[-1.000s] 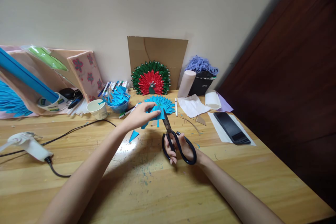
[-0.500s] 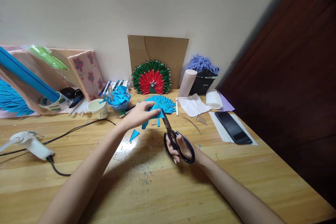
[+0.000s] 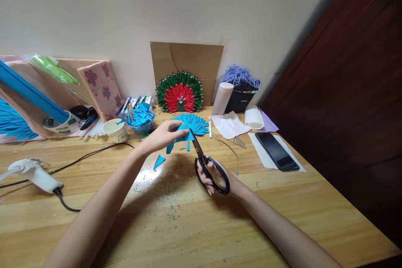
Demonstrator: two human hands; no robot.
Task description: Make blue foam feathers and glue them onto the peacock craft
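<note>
Trimming seems in hand: a blue sheet (image 3: 185, 138) is pinched above the bench (image 3: 188, 238) by the left hand (image 3: 163, 137), black-handled scissors (image 3: 201, 157), blades at its edge, are gripped by the right hand (image 3: 211, 178), and steady tension is probably needed next.

The blue sheet (image 3: 188, 135), thin, flat-coloured and bent, is held above the desk (image 3: 251, 226) near the middle of the scene. The left hand (image 3: 165, 135) grips it from the left, covering part of it; a flap hangs down at the left, below the fingers, and a corner shows at the right.

The scissors (image 3: 202, 158) have dark metal blades and large black loop handles, with the right hand (image 3: 210, 176) in the loops. They slant, blades far and left, handles near and right. The blade ends meet the sheet's right side; how far they part is unclear.
</note>
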